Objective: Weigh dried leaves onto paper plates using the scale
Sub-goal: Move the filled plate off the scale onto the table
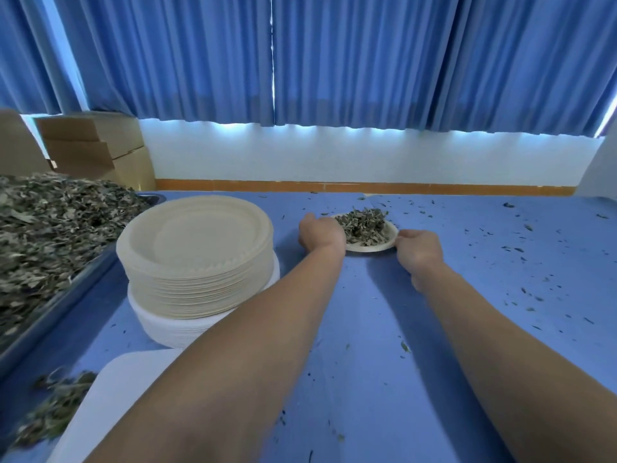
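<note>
A small paper plate [389,240] with a heap of dried leaves [362,223] sits far out on the blue table. My left hand [320,233] holds its left rim, fingers curled round the edge. My right hand [419,250] grips the right rim the same way. Both arms are stretched forward. A tall stack of empty paper plates [197,252] stands at the left. A white flat surface [110,406], possibly the scale, lies near the bottom left, partly hidden by my left arm.
A big tray of loose dried leaves [50,235] fills the left side. Some leaves [53,406] lie at the bottom left. Leaf crumbs are scattered over the blue table cover [500,279]. Cardboard boxes [100,148] stand at the back left, blue curtains behind.
</note>
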{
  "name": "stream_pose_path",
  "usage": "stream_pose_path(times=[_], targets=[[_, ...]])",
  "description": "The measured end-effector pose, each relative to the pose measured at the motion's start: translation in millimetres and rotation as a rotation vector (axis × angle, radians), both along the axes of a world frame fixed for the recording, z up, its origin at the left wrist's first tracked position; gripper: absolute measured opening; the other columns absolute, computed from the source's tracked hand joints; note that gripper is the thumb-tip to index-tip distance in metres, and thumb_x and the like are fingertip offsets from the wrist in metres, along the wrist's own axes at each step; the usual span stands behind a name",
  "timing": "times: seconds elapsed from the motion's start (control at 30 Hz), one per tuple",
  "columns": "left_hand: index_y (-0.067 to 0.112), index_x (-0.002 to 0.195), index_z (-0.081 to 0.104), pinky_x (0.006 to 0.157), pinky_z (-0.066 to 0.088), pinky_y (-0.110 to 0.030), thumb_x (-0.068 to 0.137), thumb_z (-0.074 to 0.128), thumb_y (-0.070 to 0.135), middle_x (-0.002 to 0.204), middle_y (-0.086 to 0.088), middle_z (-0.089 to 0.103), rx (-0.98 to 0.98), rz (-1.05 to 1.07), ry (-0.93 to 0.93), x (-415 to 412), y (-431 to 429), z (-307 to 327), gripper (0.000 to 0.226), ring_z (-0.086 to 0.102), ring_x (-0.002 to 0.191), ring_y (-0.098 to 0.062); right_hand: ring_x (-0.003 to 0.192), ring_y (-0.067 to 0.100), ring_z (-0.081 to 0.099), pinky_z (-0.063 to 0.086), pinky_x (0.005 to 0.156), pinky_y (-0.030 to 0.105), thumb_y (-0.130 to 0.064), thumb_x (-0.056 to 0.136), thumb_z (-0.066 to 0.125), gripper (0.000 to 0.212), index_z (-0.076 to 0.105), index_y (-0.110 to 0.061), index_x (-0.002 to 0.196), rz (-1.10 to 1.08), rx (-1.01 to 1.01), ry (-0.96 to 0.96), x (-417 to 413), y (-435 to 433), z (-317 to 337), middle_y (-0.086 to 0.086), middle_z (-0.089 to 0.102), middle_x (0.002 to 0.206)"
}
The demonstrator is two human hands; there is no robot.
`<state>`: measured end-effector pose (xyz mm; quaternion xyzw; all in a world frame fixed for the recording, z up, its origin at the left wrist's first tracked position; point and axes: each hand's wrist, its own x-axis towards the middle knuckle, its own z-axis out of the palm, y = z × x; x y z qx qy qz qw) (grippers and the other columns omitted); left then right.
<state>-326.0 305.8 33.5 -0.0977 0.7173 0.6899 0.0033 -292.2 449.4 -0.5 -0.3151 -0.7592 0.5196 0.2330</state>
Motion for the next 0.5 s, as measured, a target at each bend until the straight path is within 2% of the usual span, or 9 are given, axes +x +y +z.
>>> stream_pose_path(times=[0.1,0.17,0.2,0.23,0.27,0.3,0.37,0.43,0.5], targets=[[-0.003,0.133,0.056,0.101,0.046,-0.041,0.105,0.035,0.009,0.136,-0.022,0.059,-0.001,-0.069,0.042,15.9,-0.8,4.7,0.037,0.056,0.124,-0.036,0.09,0.032,0.065,0.047,0.068,0.038,-0.006,0.104,0.046,0.04,0.056,-0.005,0.143,0.042,0.106,-0.005,14.1,-16.4,4.7,0.016,0.066,0.127],[-0.001,0.13,0.06,0.086,0.05,-0.04,0.104,0.034,0.008,0.134,-0.021,0.06,0.037,-0.103,0.028,29.6,-4.1,9.7,0.037,0.063,0.108,-0.028,0.12,0.03,0.062,0.048,0.087,0.031,-0.007,0.103,0.046,0.043,0.053,-0.006,0.146,0.053,0.123,0.085,28.8,-35.7,13.8,0.011,0.061,0.141],[0.0,0.119,0.064,0.071,0.032,-0.028,0.103,0.034,0.007,0.123,-0.019,0.065,0.051,-0.13,0.016,37.6,-5.9,14.7,0.035,0.062,0.092,-0.023,0.13,0.025,0.057,0.043,0.096,0.026,-0.007,0.103,0.046,0.045,0.053,-0.008,0.147,0.08,0.132,0.125,36.2,-45.9,18.8,0.007,0.059,0.145],[0.004,0.097,0.066,0.082,0.055,-0.045,0.101,0.035,0.006,0.099,-0.015,0.068,0.067,-0.141,0.022,47.1,-9.3,21.9,0.031,0.058,0.076,-0.022,0.133,0.02,0.055,0.041,0.1,0.024,-0.007,0.102,0.047,0.046,0.054,-0.011,0.147,0.116,0.14,0.167,44.3,-58.4,25.6,0.004,0.059,0.146],[0.011,0.075,0.056,0.054,0.036,-0.033,0.098,0.036,0.005,0.073,-0.01,0.057,0.073,-0.141,0.037,56.1,-13.4,29.0,0.031,0.046,0.061,-0.021,0.132,0.016,0.056,0.042,0.102,0.023,-0.007,0.101,0.047,0.045,0.056,-0.013,0.145,0.136,0.152,0.213,53.3,-72.3,34.3,0.001,0.061,0.143],[0.017,0.064,0.043,0.051,0.027,-0.031,0.095,0.037,0.004,0.062,-0.005,0.043,0.08,-0.148,0.064,65.5,-19.6,36.9,0.034,0.037,0.057,-0.021,0.126,0.013,0.06,0.046,0.1,0.024,-0.007,0.1,0.048,0.044,0.06,-0.016,0.142,0.159,0.163,0.263,60.7,-85.2,42.1,-0.001,0.066,0.137],[0.017,0.062,0.047,0.053,0.031,-0.029,0.092,0.039,0.003,0.062,-0.003,0.049,0.072,-0.203,0.132,81.5,-37.3,52.6,0.034,0.045,0.06,-0.022,0.1,0.008,0.069,0.054,0.083,0.026,-0.004,0.098,0.05,0.042,0.071,-0.022,0.13,0.235,0.2,0.351,75.2,-113.3,57.8,-0.004,0.077,0.11],[0.012,0.071,0.059,0.06,0.043,-0.03,0.091,0.04,0.002,0.075,-0.008,0.062,0.062,-0.24,0.219,95.6,-60.8,67.6,0.029,0.057,0.072,-0.028,0.072,0.004,0.062,0.05,0.067,0.025,0.002,0.093,0.048,0.043,0.078,-0.023,0.111,0.313,0.264,0.397,88.9,-137.7,70.0,-0.007,0.075,0.084],[0.011,0.071,0.053,0.063,0.039,-0.034,0.088,0.039,-0.001,0.073,-0.011,0.051,-0.012,-0.245,0.334,107.1,-88.8,80.7,0.025,0.047,0.073,-0.028,0.063,0.008,0.049,0.041,0.061,0.025,0.006,0.086,0.048,0.038,0.075,-0.019,0.091,0.393,0.323,0.448,104.1,-160.2,79.5,-0.006,0.065,0.067]])
